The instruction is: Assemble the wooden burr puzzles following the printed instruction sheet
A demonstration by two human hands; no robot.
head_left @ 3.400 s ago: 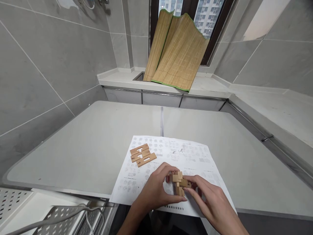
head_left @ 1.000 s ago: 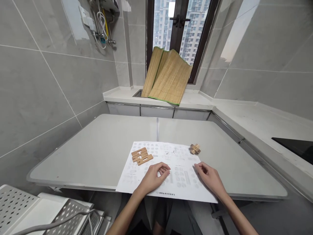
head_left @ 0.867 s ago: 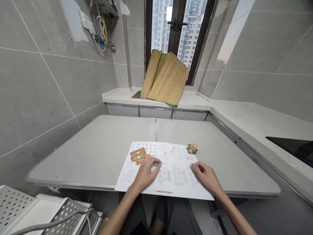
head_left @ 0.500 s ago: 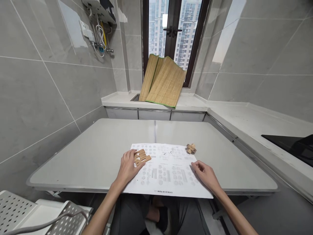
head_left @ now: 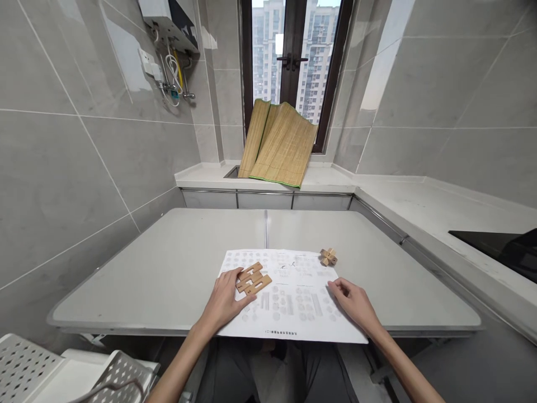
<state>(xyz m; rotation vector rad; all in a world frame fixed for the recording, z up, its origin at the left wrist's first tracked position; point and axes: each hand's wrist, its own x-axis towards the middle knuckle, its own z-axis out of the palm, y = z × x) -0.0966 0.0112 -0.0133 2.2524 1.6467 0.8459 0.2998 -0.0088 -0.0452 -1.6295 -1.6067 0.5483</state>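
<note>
Several flat wooden puzzle pieces (head_left: 252, 279) with slots lie side by side on a printed paper sheet (head_left: 289, 324). My left hand (head_left: 226, 296) curves around their left side, fingers at the far edge and thumb at the near edge. Over the sheet's right edge rests my right hand (head_left: 350, 299), its fingers curled in and nothing visible in them. Just beyond it, an assembled wooden burr puzzle (head_left: 328, 257) sits at the sheet's upper right corner. Small diagrams cover the sheet; my hands hide parts of it.
The sheet lies on a pale folding table (head_left: 168, 268) with a centre seam. Behind stands a white counter (head_left: 327, 178) with a bamboo mat (head_left: 285, 145) leaning at the window. A white perforated rack (head_left: 29, 364) is at lower left, a black cooktop (head_left: 495, 249) at right.
My left hand and the flat wooden pieces have shifted right and nearer to me across the sheet. My right hand stays in about the same place. The view has tilted slightly.
</note>
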